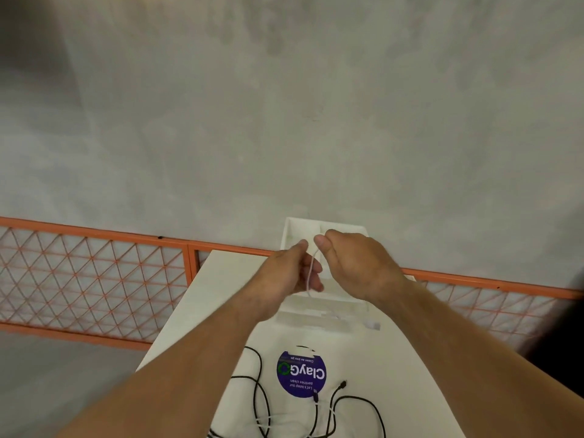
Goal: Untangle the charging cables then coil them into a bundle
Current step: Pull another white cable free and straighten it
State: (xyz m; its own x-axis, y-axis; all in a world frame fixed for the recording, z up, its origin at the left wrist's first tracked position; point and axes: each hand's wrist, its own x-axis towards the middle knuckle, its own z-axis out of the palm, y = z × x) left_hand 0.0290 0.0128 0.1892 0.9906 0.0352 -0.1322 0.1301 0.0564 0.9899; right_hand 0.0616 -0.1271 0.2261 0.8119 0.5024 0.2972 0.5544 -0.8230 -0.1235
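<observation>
beyond the purple sticker [301,373] on the bench [221,279], both hands hover over a white tray [295,230]. the right hand [357,263] pinches the top of the white cable [311,273], its fingers [324,245] pressed together. the left hand [290,276] seems to hold the same cable a little lower, fingers curled around it. the cable's long axis runs from the pinch down toward the sticker; its blurred plug [374,326] is just beyond the sticker, to the right. the black cables [262,390] lie loose on the sticker's near side. the left hand is probably better placed to slide down this cable.
</observation>
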